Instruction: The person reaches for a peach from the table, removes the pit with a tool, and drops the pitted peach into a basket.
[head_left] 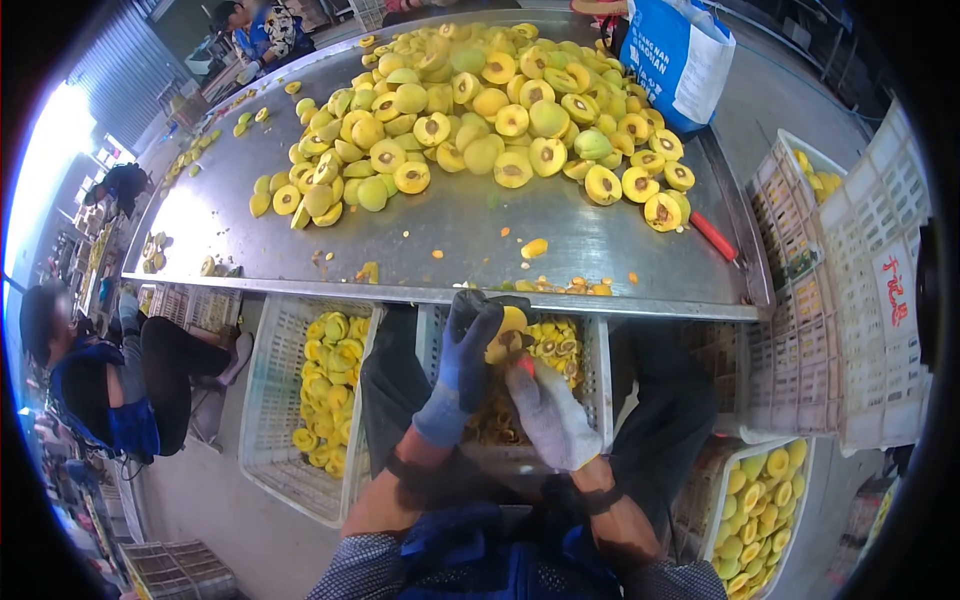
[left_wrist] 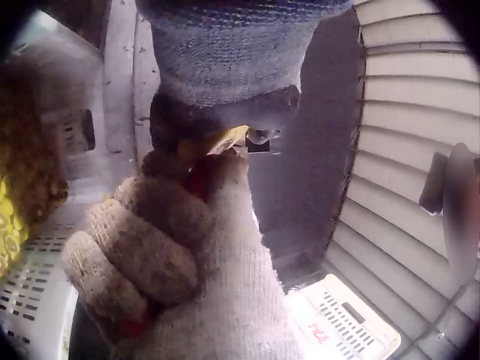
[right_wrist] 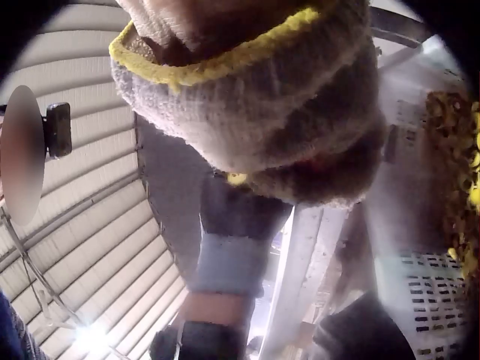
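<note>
In the head view the left hand [head_left: 466, 352], in a blue and black glove, grips a yellow fruit half [head_left: 508, 335] above a crate at the table's front edge. The right hand [head_left: 550, 415], in a whitish glove, is curled round a red-handled tool [head_left: 526, 366] held against the fruit's lower side. The left wrist view has the white-gloved right hand [left_wrist: 172, 255] closed on the red handle [left_wrist: 199, 178], beside a bit of yellow fruit [left_wrist: 229, 139]. The tool's tip is mostly hidden. Halved fruits [head_left: 465, 120] are heaped on the metal table [head_left: 400, 255].
A red-handled tool [head_left: 714, 238] lies near the table's right edge, below a blue and white bag [head_left: 668, 60]. Crates of fruit halves stand at left [head_left: 262, 420] and lower right [head_left: 712, 500]. White crates [head_left: 870, 300] are stacked at right. Another person [head_left: 120, 385] sits at left.
</note>
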